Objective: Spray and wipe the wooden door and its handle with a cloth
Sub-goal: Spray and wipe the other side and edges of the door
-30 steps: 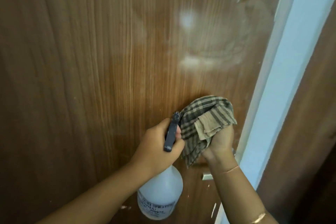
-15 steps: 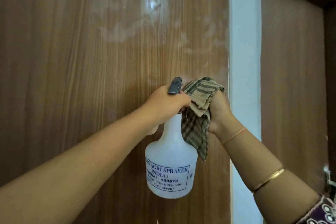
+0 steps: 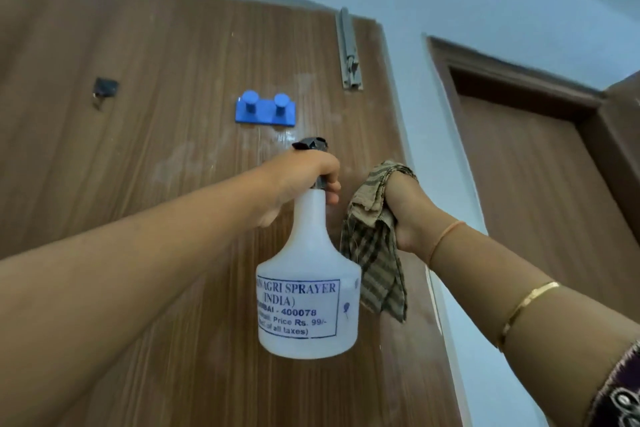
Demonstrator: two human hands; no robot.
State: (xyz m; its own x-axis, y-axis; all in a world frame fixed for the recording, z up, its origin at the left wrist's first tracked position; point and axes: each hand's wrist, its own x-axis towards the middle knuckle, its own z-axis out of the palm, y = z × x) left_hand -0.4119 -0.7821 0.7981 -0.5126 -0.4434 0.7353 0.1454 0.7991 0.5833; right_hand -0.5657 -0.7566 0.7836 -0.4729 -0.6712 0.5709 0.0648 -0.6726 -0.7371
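Note:
The brown wooden door (image 3: pixel 156 87) fills the left and middle of the view, with pale wet streaks below its upper half. My left hand (image 3: pixel 301 180) grips the neck and dark trigger head of a white spray bottle (image 3: pixel 306 291), nozzle pointing at the door. Just to the right, my right hand (image 3: pixel 405 215) holds a checked brown cloth (image 3: pixel 375 253) that hangs down close to the door's right edge. The door handle is out of view.
A blue double hook (image 3: pixel 265 111) and a small dark hook (image 3: pixel 104 88) are fixed high on the door. A grey slide bolt (image 3: pixel 349 52) sits near the top right corner. A pale blue wall (image 3: pixel 433 114) separates this door from a second brown door (image 3: pixel 540 191).
The view has tilted upward, from the door's middle to its top. Both hands rose with the bottle and the cloth, and the blue hook and bolt came into sight.

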